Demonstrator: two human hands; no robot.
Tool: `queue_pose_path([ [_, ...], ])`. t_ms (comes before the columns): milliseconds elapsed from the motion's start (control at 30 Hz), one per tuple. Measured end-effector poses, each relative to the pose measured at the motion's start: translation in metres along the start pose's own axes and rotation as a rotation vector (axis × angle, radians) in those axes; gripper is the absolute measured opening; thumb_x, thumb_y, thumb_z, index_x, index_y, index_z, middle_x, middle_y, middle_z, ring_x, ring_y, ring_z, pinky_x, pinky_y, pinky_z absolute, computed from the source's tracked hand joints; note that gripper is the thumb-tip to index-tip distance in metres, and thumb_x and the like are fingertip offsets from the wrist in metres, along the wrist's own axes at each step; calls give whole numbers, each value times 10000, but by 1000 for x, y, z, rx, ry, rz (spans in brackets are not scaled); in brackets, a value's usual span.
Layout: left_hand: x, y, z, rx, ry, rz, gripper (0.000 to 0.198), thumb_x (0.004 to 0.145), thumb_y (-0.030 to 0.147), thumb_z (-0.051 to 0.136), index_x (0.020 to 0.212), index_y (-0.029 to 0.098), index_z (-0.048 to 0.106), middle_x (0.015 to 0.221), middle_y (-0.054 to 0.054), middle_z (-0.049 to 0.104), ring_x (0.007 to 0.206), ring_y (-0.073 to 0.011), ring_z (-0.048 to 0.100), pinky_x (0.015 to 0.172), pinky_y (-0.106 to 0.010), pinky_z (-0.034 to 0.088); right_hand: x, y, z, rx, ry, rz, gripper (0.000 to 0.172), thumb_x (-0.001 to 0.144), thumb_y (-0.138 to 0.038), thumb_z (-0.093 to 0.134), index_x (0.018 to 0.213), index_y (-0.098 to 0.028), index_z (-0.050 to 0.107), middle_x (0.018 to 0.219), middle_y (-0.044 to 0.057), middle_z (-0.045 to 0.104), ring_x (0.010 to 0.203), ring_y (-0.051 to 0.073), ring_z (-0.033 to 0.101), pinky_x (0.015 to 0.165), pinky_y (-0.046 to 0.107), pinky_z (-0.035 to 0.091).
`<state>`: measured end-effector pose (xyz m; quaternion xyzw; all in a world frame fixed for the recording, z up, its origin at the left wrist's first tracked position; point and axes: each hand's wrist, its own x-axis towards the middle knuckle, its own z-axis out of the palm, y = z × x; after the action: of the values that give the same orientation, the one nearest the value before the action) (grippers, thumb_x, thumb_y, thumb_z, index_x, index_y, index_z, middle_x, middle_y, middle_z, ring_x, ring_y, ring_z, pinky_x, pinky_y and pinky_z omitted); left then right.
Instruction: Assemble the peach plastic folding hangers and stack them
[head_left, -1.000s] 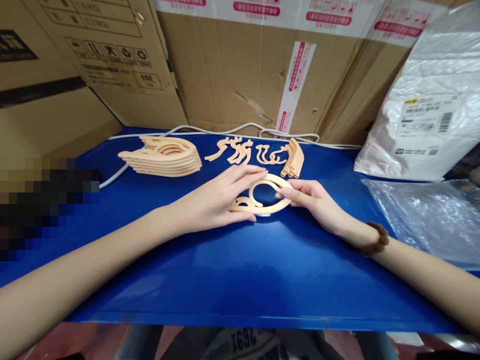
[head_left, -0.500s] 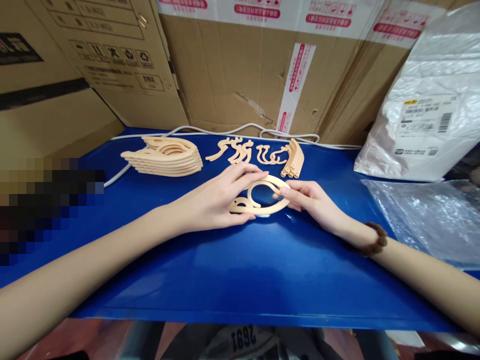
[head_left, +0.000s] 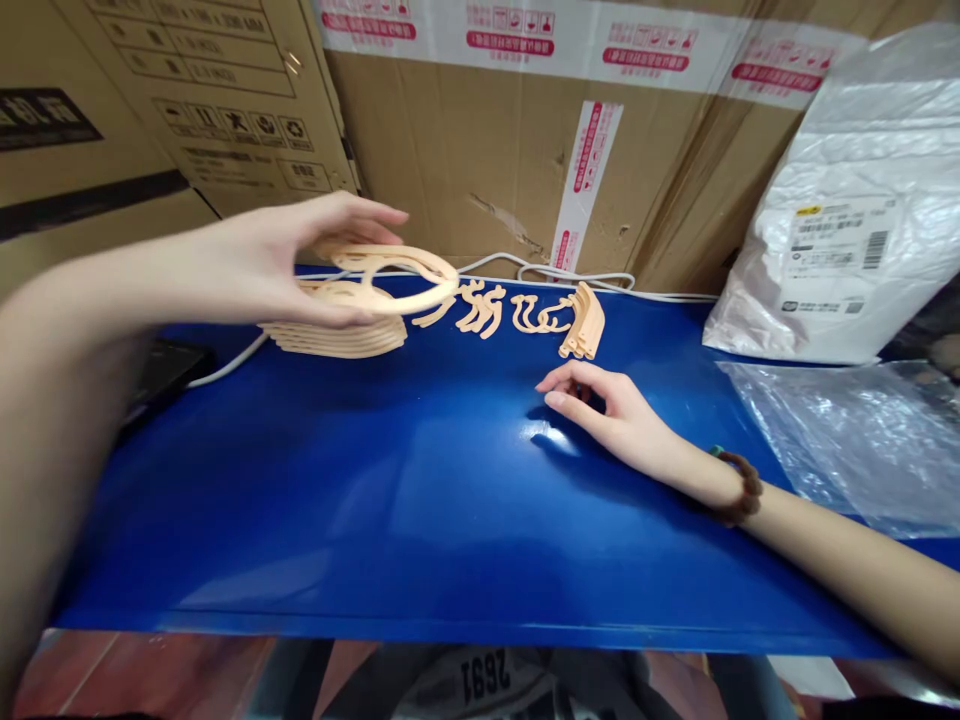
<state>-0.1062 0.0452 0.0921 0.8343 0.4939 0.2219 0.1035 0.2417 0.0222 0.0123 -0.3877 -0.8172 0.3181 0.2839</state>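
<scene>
My left hand (head_left: 289,260) grips a peach-coloured plastic folding hanger (head_left: 420,302), folded into an oval, with the thumb below and the fingers above. It is raised over a stack of similar folded hangers (head_left: 337,341) at the back left and partly hides them; whether it touches the stack I cannot tell. My right hand (head_left: 626,415) rests by the middle of the blue table, fingers loosely curled, thumb and forefinger apart, nothing between them. Behind it lie small curved hook pieces (head_left: 491,312), more thin hooks (head_left: 529,320), and a bundle of curved hanger arms (head_left: 587,322).
Cardboard boxes (head_left: 465,150) wall off the back of the blue table (head_left: 450,500). A white cable (head_left: 615,280) runs along the rear edge. On the right stand a white plastic parcel bag (head_left: 810,270) and a clear plastic bag (head_left: 847,430). A black object (head_left: 172,372) sits at the left.
My left hand has carried the folding hanger from the table's middle up and left to the stack. My right hand has let go of it and stays near the same spot.
</scene>
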Motion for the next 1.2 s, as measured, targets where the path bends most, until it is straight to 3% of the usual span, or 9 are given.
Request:
queue_pose_path([
  [167, -9, -37, -15, 34, -42, -206, 855, 681, 607, 719, 1431, 346, 405, 1383, 17, 562, 1235, -269, 543, 1075, -507, 391, 1, 2, -1, -124, 16, -138, 161, 927, -358, 575, 951, -217, 648, 998, 20, 671, 978, 166, 588, 933, 343, 415],
  [333, -16, -59, -24, 43, -124, -247, 978, 601, 676, 725, 1450, 323, 391, 1373, -17, 576, 1215, -280, 560, 1060, -502, 417, 1, 3, -1, -180, -49, -169, 157, 930, -356, 570, 971, -224, 646, 1039, 33, 650, 1015, 178, 574, 966, 367, 407],
  [500, -19, -73, -22, 8, -95, -187, 971, 601, 721, 729, 1414, 268, 453, 1332, -43, 614, 1147, -275, 591, 1013, -565, 435, 2, 5, -1, -186, -85, -160, 174, 930, -372, 565, 970, -228, 655, 1035, 36, 657, 1003, 188, 573, 965, 385, 401],
  [833, -19, -80, -18, 58, -135, -151, 879, 678, 713, 704, 1406, 286, 458, 1387, -17, 571, 1174, -267, 578, 1037, -620, 383, 4, 7, 0, -170, -98, -119, 207, 940, -387, 545, 937, -225, 672, 1006, 37, 675, 973, 196, 579, 943, 386, 395],
  [1200, -17, -81, -14, 86, -152, -146, 829, 715, 665, 705, 1396, 253, 474, 1374, -29, 581, 1128, -259, 593, 1015, -579, 430, 5, 8, 0, -177, -105, -125, 199, 942, -378, 543, 936, -224, 670, 1007, 36, 671, 977, 195, 575, 943, 381, 393],
])
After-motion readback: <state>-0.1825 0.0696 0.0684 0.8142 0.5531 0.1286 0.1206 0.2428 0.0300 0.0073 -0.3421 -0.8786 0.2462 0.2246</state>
